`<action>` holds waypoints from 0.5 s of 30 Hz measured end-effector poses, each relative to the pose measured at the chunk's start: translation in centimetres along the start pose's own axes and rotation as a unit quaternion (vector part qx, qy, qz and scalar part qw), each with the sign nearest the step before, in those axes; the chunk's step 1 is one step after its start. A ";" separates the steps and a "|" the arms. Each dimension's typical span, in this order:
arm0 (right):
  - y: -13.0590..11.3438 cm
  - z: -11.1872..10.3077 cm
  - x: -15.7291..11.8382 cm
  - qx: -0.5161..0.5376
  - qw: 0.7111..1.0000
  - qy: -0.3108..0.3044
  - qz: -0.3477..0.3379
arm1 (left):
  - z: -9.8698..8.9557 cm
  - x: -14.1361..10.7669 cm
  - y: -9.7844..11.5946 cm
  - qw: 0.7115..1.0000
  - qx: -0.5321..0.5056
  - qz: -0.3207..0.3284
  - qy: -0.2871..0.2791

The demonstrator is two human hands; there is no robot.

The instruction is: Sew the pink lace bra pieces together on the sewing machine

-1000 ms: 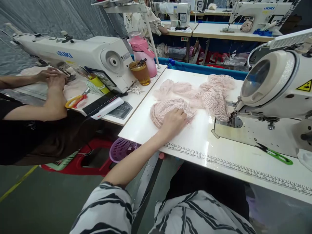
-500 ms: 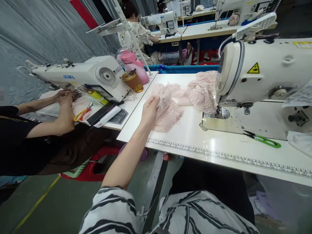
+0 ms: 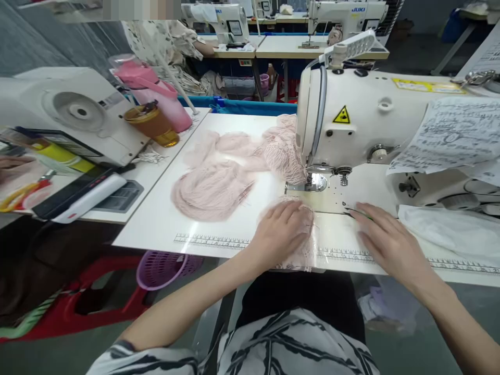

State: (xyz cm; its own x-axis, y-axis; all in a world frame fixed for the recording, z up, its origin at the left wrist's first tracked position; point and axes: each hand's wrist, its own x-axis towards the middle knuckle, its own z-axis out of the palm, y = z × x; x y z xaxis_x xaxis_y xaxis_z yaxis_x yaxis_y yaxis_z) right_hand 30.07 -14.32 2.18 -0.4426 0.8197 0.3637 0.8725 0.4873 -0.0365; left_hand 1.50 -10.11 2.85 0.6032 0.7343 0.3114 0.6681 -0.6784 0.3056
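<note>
My left hand (image 3: 282, 229) lies palm down on a piece of pale pink lace (image 3: 302, 256) at the table's front edge, its fingers stretched over the fabric. My right hand (image 3: 390, 239) reaches over the thread snips (image 3: 349, 210), thumb and fingers apart. Only the dark tip and a sliver of green handle show; the hand covers the remainder. Behind my left hand, bunched pink lace (image 3: 282, 148) sits against the needle area of the sewing machine (image 3: 363, 114). Farther left rests a loose pile of pink mesh fabric (image 3: 213, 190).
A ruler strip (image 3: 211, 240) runs along the table's front edge. White cloth (image 3: 449, 229) lies at right, below handwritten paper (image 3: 449, 135). On the adjoining left table stand a pink jug (image 3: 156, 94), an amber cup (image 3: 152, 125) and another machine (image 3: 74, 109). A purple basket (image 3: 160, 271) sits below.
The view has swung right. My left hand has left the mesh pile and now rests on lace at the front edge. My right hand has come into view, over the green snips.
</note>
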 end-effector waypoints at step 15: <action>2.3 1.7 7.3 -0.049 0.993 0.044 -0.100 | 0.6 3.2 -2.2 0.986 -0.019 0.156 -0.052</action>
State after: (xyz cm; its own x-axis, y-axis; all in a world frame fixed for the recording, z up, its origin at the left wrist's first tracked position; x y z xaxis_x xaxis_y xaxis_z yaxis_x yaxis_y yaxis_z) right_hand 28.51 -6.72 3.13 -0.5925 0.6782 0.4348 0.7873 0.6017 0.1345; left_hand 2.24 -6.25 2.64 0.8201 0.4863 0.3015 0.4271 -0.8710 0.2429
